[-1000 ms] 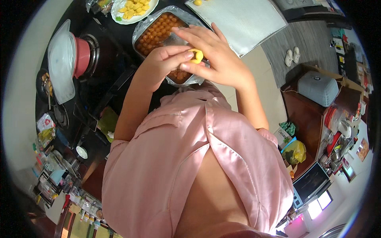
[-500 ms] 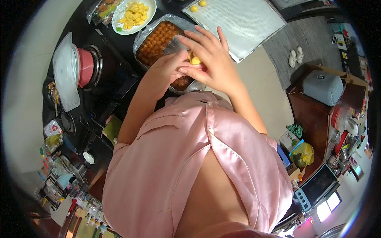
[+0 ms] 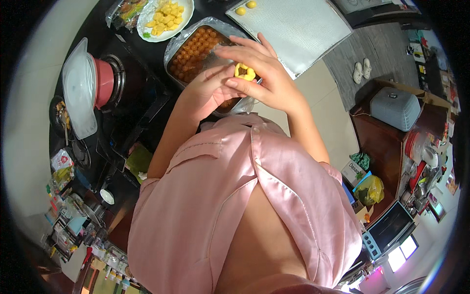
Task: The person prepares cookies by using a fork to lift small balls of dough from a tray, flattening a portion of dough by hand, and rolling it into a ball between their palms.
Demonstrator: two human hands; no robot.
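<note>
Between my two hands is a piece of yellow dough (image 3: 251,74), shaped like a small cup with a wavy rim, with a brown filling ball (image 3: 242,71) inside. My left hand (image 3: 203,93) curls against its left side, fingers partly hidden under it. My right hand (image 3: 276,81) closes round the other side, thumb at the near rim and fingers stretched over the far side. Below them lies a metal tray lined with clear plastic (image 3: 172,47), holding rows of round brown filling balls (image 3: 196,49); my hands cover part of it.
Back left, a white plate (image 3: 143,24) bears yellow dough pieces (image 3: 166,17) beside a clear bag (image 3: 125,14). Two yellow balls (image 3: 240,11) sit on a silvery textured sheet (image 3: 298,36) at back right. A red pot (image 3: 104,81) with a white lid (image 3: 78,93) stands left on a stove.
The dough has turned up so its opening and the brown filling now show. My right fingers have drawn closer together around it, and my hands have shifted slightly.
</note>
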